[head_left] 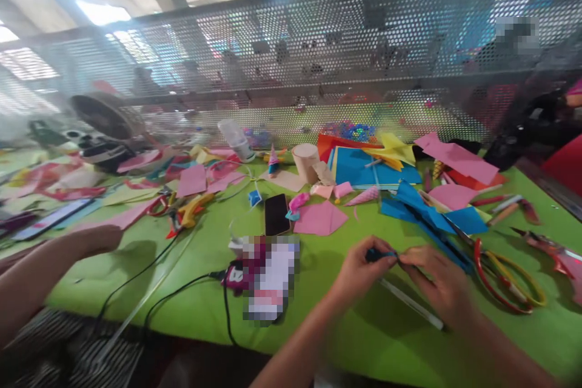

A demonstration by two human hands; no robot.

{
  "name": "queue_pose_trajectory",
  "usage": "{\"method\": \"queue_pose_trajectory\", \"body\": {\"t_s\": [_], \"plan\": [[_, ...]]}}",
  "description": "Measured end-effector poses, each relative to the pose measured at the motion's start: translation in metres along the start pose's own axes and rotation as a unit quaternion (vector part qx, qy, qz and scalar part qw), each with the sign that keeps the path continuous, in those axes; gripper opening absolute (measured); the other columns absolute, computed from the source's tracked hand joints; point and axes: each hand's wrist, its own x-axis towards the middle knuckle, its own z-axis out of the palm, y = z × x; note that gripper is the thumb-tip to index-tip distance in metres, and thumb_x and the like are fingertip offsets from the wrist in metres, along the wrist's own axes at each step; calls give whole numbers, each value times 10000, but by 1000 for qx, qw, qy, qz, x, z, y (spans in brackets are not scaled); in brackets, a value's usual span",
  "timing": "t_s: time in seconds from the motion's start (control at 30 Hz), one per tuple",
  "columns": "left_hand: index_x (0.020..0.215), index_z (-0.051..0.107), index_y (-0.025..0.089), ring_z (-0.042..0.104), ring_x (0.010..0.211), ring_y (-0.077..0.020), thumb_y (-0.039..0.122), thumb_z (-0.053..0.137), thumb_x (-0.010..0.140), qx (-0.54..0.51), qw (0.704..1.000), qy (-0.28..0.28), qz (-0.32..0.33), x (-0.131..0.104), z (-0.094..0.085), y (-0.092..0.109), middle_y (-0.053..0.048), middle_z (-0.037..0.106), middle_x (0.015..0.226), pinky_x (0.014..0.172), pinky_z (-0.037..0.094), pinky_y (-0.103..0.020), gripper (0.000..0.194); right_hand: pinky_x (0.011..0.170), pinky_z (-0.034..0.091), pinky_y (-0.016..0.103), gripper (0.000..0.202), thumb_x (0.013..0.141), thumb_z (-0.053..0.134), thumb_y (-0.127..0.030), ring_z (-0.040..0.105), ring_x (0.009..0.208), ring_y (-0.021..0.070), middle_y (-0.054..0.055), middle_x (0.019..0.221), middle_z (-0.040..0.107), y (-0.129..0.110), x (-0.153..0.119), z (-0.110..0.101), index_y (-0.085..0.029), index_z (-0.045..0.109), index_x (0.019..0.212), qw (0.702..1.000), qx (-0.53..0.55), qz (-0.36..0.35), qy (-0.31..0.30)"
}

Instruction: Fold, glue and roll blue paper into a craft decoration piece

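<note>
My left hand (364, 267) pinches a small dark blue piece (378, 254), perhaps paper, between thumb and fingers. My right hand (434, 279) meets it from the other side, with its thumb and fingertips closed at the end of the same piece. Both hands are just above the green tabletop (327, 339). Below them lies a thin white stick (411, 304). To the right of my right hand rest scissors with red and yellow handles (504, 288), their blades over strips of blue paper (422, 212).
A phone with a lit screen (273, 282) and a dark phone (277, 214) lie left of my hands. Pink paper (321, 218), a tape roll (305, 160) and yellow-handled pliers (193, 211) stand farther back. Another person's arm (59, 267) reaches in at left. A perforated metal screen (291, 66) rises behind.
</note>
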Motion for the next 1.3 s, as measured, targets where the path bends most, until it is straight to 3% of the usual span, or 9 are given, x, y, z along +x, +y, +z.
{"method": "queue_pose_trajectory", "body": {"t_s": [0.53,0.93,1.13,1.2,1.3], "plan": [[769,678,158,738,965,-226,563,1013,665,-44,999,-12,-16,0,-1,-2,-140,823,1065,878,533,-335,536,787,694,354,268,980,701,-116,838,918,252,47,1035,843,-1,-2,-7,-340,797,1091,999,21,32,14],[802,660,176,748,911,-223,488,979,733,-5,999,32,-14,-3,-2,4,-102,825,944,866,542,-332,451,787,664,310,272,1001,688,-106,817,908,213,29,989,834,-12,9,-8,-315,754,1162,999,39,28,-11],[832,672,195,670,802,-184,282,817,834,152,983,103,0,1,-10,-1,-42,776,860,762,480,-294,169,866,653,361,325,1056,671,-296,799,1017,236,75,1216,806,-11,12,-20,-305,649,1380,989,31,121,-83],[877,684,208,675,816,-190,200,764,854,241,964,110,2,2,-11,-1,-28,771,877,766,478,-299,84,910,633,399,271,1083,631,-349,779,1092,263,84,1225,802,-2,21,-30,-300,667,1348,984,-13,144,-102],[962,707,233,715,960,-229,100,714,856,386,918,88,21,4,-11,1,-41,784,1028,861,505,-337,170,936,587,468,230,1093,583,-379,749,1129,318,108,1212,806,26,45,-40,-273,731,1233,973,-138,152,-108]]}}
